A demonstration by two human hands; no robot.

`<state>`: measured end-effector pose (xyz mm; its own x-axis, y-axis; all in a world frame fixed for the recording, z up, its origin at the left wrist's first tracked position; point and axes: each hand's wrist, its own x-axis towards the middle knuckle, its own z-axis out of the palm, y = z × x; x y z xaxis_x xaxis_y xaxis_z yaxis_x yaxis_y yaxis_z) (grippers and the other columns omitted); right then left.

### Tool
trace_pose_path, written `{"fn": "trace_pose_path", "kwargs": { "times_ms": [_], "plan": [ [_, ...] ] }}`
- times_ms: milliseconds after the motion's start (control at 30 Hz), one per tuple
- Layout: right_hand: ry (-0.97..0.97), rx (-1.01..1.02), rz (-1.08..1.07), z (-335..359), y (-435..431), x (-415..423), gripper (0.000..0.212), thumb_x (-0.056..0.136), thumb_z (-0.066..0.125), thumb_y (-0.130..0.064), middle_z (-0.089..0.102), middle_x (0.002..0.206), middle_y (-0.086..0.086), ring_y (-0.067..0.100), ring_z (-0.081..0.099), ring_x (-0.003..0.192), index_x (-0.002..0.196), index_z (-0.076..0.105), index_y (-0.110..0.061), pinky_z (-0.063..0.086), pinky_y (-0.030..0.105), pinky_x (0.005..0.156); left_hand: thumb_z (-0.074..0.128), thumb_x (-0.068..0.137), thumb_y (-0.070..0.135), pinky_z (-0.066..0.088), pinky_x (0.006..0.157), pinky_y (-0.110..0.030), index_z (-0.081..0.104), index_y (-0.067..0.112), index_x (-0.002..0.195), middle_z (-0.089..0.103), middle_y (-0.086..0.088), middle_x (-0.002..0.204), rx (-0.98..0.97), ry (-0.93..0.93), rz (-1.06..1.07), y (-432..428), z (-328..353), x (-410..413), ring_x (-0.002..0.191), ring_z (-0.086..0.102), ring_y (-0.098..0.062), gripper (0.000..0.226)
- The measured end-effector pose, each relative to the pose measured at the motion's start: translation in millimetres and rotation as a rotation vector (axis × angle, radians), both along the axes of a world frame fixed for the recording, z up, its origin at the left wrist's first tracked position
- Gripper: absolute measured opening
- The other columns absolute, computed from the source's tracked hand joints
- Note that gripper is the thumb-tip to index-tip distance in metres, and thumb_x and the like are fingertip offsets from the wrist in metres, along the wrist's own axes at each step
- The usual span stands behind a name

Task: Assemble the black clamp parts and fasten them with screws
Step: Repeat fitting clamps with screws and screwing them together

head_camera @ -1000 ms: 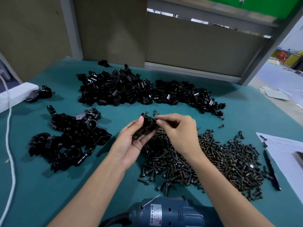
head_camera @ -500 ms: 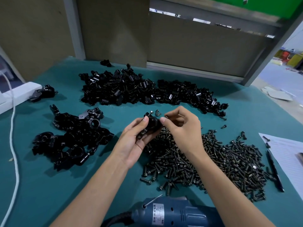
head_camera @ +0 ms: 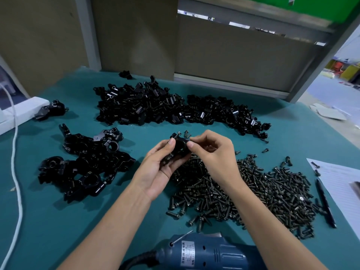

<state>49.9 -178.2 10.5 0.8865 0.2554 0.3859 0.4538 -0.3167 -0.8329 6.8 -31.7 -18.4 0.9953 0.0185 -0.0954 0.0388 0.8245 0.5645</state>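
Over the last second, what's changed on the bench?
Little. The right hand curled its fingers, now pinching at the clamp, which the left hand holds as before. The screw pile, parts piles and drill stayed put.

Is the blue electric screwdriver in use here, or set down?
Set down: the blue electric screwdriver lies untouched at the teal table's near edge; the left hand and right hand both hold the black clamp.

Left hand (head_camera: 161, 170) palm-up at centre frame, fingers curled and gripping, right hand (head_camera: 214, 152) pinching alongside, forearms from bottom edge
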Motion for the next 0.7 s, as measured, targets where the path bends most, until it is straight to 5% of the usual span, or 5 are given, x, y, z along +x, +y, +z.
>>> {"fn": "trace_pose_path", "kwargs": {
  "times_ms": [200, 300, 400, 533, 700],
  "plan": [
    [0.041, -0.169, -0.003, 27, -24, -13, 0.024, 0.089, 0.066, -0.036, 0.068, 0.088, -0.015, 0.000, 0.063, 0.074, 0.111, 0.070, -0.029, 0.052, 0.021, 0.072, 0.066, 0.081, 0.015, 0.060, 0.080, -0.033, 0.058, 0.000, 0.109, 0.071, -0.021, 0.112, 0.019, 0.055, 0.002, -1, 3, -1, 0.102, 0.071, -0.029, 0.033],
    [0.071, -0.585, 0.192, 40, -53, -46, 0.045, 0.081, 0.042, -0.070, 0.066, 0.090, -0.022, -0.002, 0.059, 0.062, 0.116, 0.059, -0.046, 0.051, 0.015, 0.059, 0.065, 0.079, 0.012, 0.061, 0.079, -0.036, 0.056, -0.001, 0.109, 0.072, -0.022, 0.107, -0.075, 0.097, 0.022, 1, 4, -1, 0.099, 0.072, -0.031, 0.034],
    [0.044, -1.060, 0.284, 20, -74, -94, 0.083, 0.064, 0.005, -0.096, 0.062, 0.097, -0.023, -0.006, 0.059, 0.084, 0.130, 0.040, -0.059, 0.056, 0.019, 0.079, 0.065, 0.078, 0.009, 0.061, 0.080, -0.041, 0.054, -0.005, 0.117, 0.072, -0.025, 0.103, -0.166, 0.136, 0.045, 3, 4, -1, 0.099, 0.071, -0.034, 0.043],
    [-0.379, -1.154, 0.145, -19, -85, -132, 0.056, 0.089, 0.031, -0.064, 0.052, 0.058, -0.010, 0.006, 0.051, 0.045, 0.106, 0.076, -0.036, 0.043, 0.010, 0.044, 0.066, 0.079, 0.006, 0.059, 0.084, -0.042, 0.053, -0.007, 0.120, 0.072, -0.026, 0.102, -0.196, 0.143, 0.033, 3, 3, 0, 0.102, 0.070, -0.036, 0.046],
    [-0.479, -1.110, 0.103, -16, -92, -130, 0.063, 0.099, 0.015, -0.061, 0.054, 0.060, -0.011, 0.003, 0.052, 0.047, 0.117, 0.068, -0.031, 0.040, 0.009, 0.045, 0.070, 0.067, -0.005, 0.060, 0.079, -0.031, 0.059, -0.001, 0.115, 0.074, -0.017, 0.094, -0.019, 0.086, 0.042, 2, -1, 1, 0.094, 0.071, -0.030, 0.049]
  ]
}}
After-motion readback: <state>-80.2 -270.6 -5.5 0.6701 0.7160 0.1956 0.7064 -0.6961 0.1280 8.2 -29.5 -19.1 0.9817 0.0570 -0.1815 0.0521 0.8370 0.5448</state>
